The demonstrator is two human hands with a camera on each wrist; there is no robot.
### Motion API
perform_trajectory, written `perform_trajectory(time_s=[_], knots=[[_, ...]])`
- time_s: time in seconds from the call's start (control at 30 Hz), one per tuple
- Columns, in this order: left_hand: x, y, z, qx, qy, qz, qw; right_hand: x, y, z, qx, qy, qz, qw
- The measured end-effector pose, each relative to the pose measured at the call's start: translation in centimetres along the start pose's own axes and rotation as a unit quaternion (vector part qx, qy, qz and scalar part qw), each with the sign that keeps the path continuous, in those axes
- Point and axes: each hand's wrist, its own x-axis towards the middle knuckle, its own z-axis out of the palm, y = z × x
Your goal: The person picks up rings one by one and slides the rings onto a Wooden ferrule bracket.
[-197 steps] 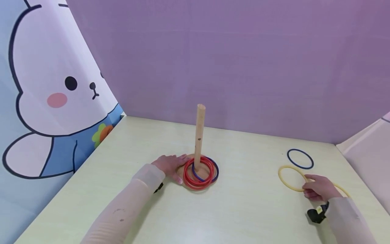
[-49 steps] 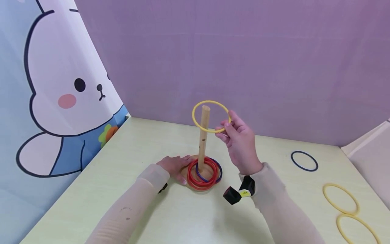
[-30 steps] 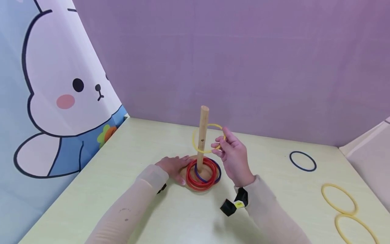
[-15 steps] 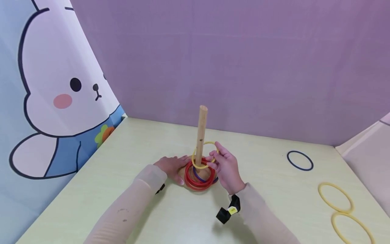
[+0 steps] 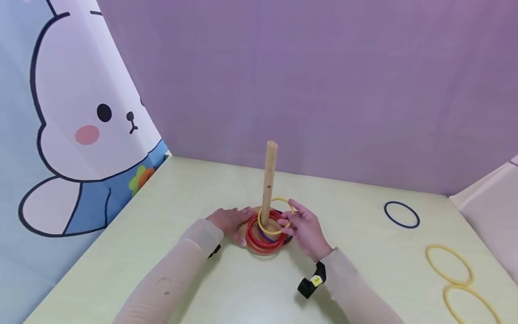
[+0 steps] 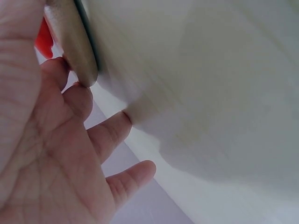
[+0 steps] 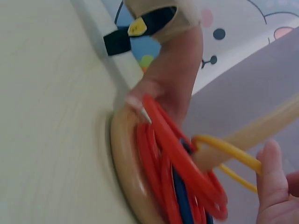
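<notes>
A wooden peg (image 5: 269, 177) stands upright on a round wooden base (image 5: 244, 230). Red rings (image 5: 259, 241) and a blue one (image 7: 180, 196) lie stacked around its foot. A yellow ring (image 5: 276, 217) circles the peg low down, tilted just above the stack. My right hand (image 5: 293, 222) pinches its right side; the right wrist view shows the yellow ring (image 7: 229, 150) beside my fingers (image 7: 273, 179). My left hand (image 5: 227, 219) lies flat on the base's left edge, fingers straight. The left wrist view shows its palm (image 6: 56, 154) against the base rim (image 6: 79, 51).
On the pale table (image 5: 182, 198), a dark blue ring (image 5: 401, 214) lies at the right, and two yellow rings (image 5: 449, 265) (image 5: 469, 303) near the right front edge. A purple wall stands behind, and a cartoon rabbit panel (image 5: 81, 126) on the left.
My right hand took a yellow ring from the table's right side, carried it over the peg's top and lowered it down the peg to just above the stack. The left hand stayed on the base.
</notes>
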Motion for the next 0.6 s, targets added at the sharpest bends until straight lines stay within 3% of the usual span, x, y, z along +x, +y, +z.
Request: perform_trajectory(time_s=[0.17, 0.37, 0.6], knots=[[-0.2, 0.0, -0.1, -0.016, -0.002, 0.000, 0.9999, 0.3, -0.3, -1.5, -0.097, -0.009, 0.017, 0.995], [-0.2, 0.2, -0.3, -0.014, -0.002, -0.012, 0.9998, 1.1, 0.0, -3.0, -0.226, -0.009, 0.018, 0.974], [0.0, 0.2, -0.3, -0.007, -0.016, -0.021, 0.9996, 1.8, 0.0, -4.6, -0.282, -0.038, 0.040, 0.958]])
